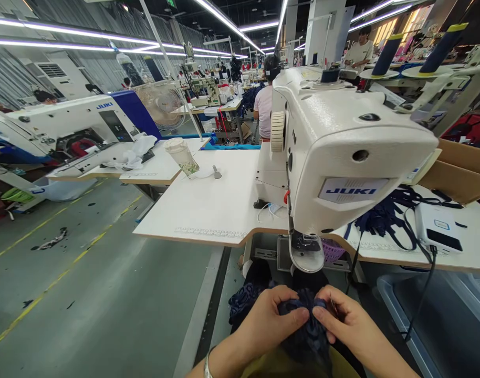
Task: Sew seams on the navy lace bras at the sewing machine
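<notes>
While fabric [309, 336] in hands [273, 317] [344, 315], cup [181, 156] beyond; contents unclear.

The hands [269, 317] hide part of the navy fabric [309, 337]; the right edge cuts off the cardboard box [456, 176]

Fabric [311, 336] lies over a lap [259, 271] before a sewing machine [358, 134] on a table [224, 194]; a cup [183, 157] stands left of the machine, straps [382, 214] and a device [438, 227] right, a carton [466, 170] behind them, a bin [425, 320] below the table's right side.
</notes>
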A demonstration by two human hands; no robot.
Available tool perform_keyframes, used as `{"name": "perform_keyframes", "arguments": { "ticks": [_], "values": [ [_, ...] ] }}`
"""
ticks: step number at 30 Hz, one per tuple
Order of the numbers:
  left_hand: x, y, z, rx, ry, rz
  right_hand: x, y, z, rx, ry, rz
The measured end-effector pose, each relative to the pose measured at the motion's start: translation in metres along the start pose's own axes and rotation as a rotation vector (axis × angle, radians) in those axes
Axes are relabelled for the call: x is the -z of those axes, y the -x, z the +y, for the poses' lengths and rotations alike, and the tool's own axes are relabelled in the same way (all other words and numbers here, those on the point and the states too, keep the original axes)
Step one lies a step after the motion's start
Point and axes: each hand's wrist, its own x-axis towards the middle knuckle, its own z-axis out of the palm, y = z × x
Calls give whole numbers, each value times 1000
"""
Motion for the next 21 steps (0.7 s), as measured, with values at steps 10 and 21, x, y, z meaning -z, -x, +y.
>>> {"name": "perform_keyframes", "arguments": {
  "ticks": [10, 21],
  "values": [
    [0, 7, -1, 4, 107, -102, 1, 2, -3, -4, 226, 45],
    [-6, 2, 2, 138, 365, -10, 13, 29, -20, 642, 1013, 318]
  ]
}}
